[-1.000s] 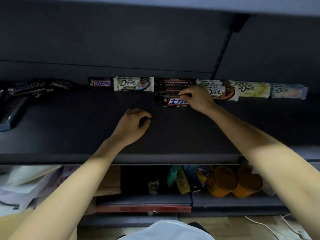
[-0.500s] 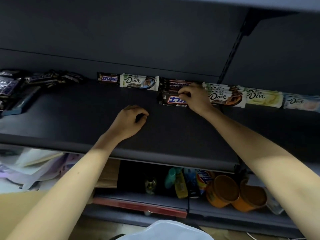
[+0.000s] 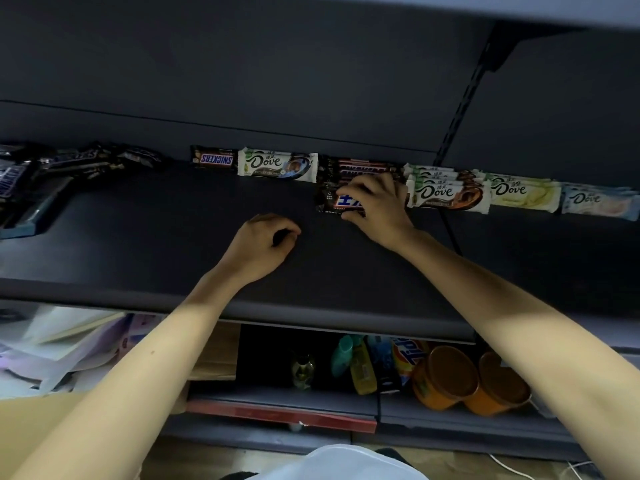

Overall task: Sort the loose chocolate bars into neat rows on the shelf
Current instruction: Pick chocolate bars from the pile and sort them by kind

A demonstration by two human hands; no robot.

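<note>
On the dark shelf (image 3: 173, 244) a row of bars runs along the back wall: a Snickers bar (image 3: 215, 159), a white Dove bar (image 3: 277, 165), a stack of dark Snickers bars (image 3: 360, 167), stacked Dove bars (image 3: 448, 194), a yellow Dove bar (image 3: 523, 192) and a pale blue Dove bar (image 3: 601, 202). My right hand (image 3: 379, 209) grips the front dark Snickers bar (image 3: 337, 202) of the stack, fingers over its top and thumb at its front edge. My left hand (image 3: 261, 247) rests on the shelf, fingers curled, holding nothing.
A loose heap of dark bars (image 3: 62, 168) and a blue box (image 3: 27, 216) lie at the shelf's far left. Below the shelf sit two orange cups (image 3: 471, 382), bottles (image 3: 360, 365) and papers (image 3: 59, 344). A bracket rail (image 3: 464, 109) runs up the back wall.
The view shifted slightly. My right hand stays on the front Snickers bar, its thumb now around the front edge. My left hand has barely moved.
</note>
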